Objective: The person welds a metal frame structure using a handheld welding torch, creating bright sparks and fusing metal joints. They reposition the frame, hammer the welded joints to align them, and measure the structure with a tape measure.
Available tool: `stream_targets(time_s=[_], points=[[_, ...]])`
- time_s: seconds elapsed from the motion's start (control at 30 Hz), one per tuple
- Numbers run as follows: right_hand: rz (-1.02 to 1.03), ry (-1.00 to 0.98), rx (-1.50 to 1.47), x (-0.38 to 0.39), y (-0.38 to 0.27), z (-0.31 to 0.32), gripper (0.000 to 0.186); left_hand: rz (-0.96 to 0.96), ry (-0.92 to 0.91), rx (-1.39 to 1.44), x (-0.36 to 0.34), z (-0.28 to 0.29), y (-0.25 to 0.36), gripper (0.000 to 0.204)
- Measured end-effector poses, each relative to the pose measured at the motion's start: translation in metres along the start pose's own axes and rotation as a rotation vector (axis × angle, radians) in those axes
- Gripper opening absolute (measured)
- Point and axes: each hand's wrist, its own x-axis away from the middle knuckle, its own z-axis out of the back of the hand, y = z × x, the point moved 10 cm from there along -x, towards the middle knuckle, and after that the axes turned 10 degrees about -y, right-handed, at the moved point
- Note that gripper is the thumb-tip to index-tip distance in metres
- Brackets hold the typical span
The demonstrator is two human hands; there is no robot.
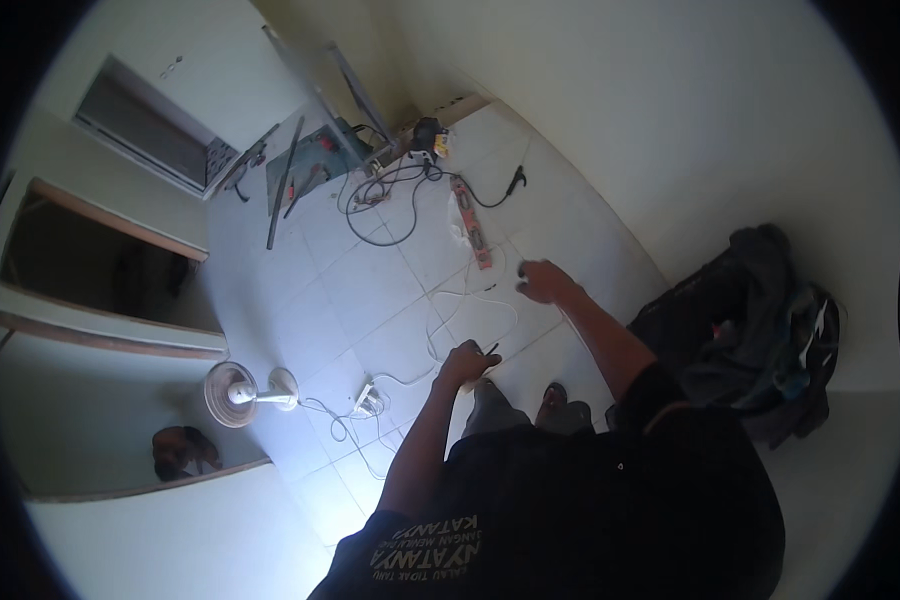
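My left hand point(465, 365) is low over the tiled floor, just ahead of my feet. Its fingers are closed around a short, thin dark stick-like thing point(492, 350), too small to name. Farther forward and to the right is my right hand point(542, 282), slightly blurred, fingers curled together. Something dark may show at its fingertips, but I cannot make it out. Beyond my hands an orange spirit level point(479, 245) lies on the floor beside crumpled white material. A thin white cord point(515, 310) loops across the tiles between my hands.
A black electrode holder point(516, 181) ends a dark cable near a black-and-yellow machine point(428, 138). Metal bars point(286, 185) lie far left. A fan point(232, 394) and a white power strip point(369, 400) are at left. Dark bags and clothes point(740, 320) lie right. A person point(182, 452) is at lower left.
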Motion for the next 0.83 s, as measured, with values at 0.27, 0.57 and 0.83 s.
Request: stream_targets(time_s=[0.27, 0.57, 0.83], points=[[0.665, 0.266, 0.28, 0.008, -0.425, 0.195, 0.026, 0.463, -0.165, 0.323, 0.071, -0.16, -0.244, 0.044], [0.945, 0.425, 0.235, 0.135, -0.637, 0.202, 0.03, 0.659, -0.235, 0.806, 0.193, -0.257, -0.359, 0.041], [0.728, -0.017, 0.141, 0.02, -0.488, 0.047, 0.026, 0.512, 0.046, 0.875, 0.194, -0.226, -0.328, 0.039]])
